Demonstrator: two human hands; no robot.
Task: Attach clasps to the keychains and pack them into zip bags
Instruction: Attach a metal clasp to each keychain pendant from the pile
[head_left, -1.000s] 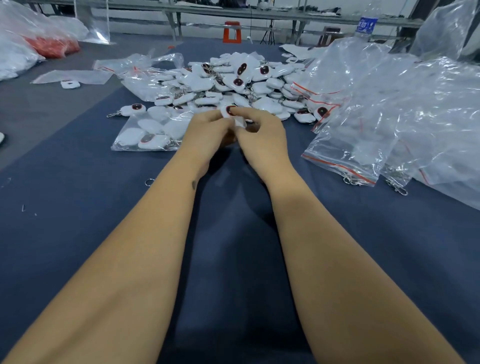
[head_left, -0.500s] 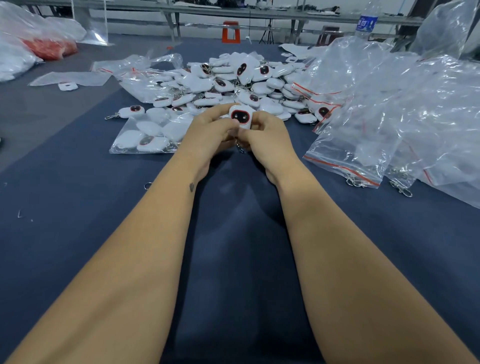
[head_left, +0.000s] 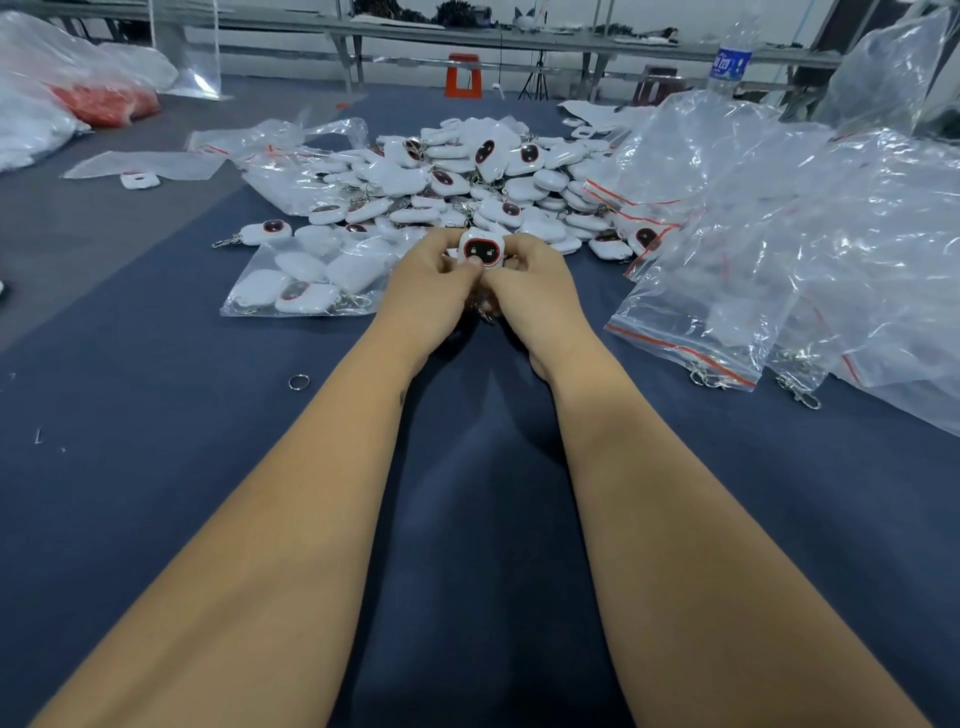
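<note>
From the head view, I am pinching one white keychain (head_left: 482, 250) between my left hand (head_left: 427, 293) and right hand (head_left: 537, 291), just before the keychain pile (head_left: 457, 182). It seems light, hard and smooth; I am gripping its edges, the metal clasp (head_left: 483, 309) hanging below.

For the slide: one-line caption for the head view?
Both hands, left hand and right hand, hold a white keychain before the keychain pile.

White keychain (head_left: 482, 250) with red-rimmed dark face, navy tablecloth (head_left: 156, 426)
</note>
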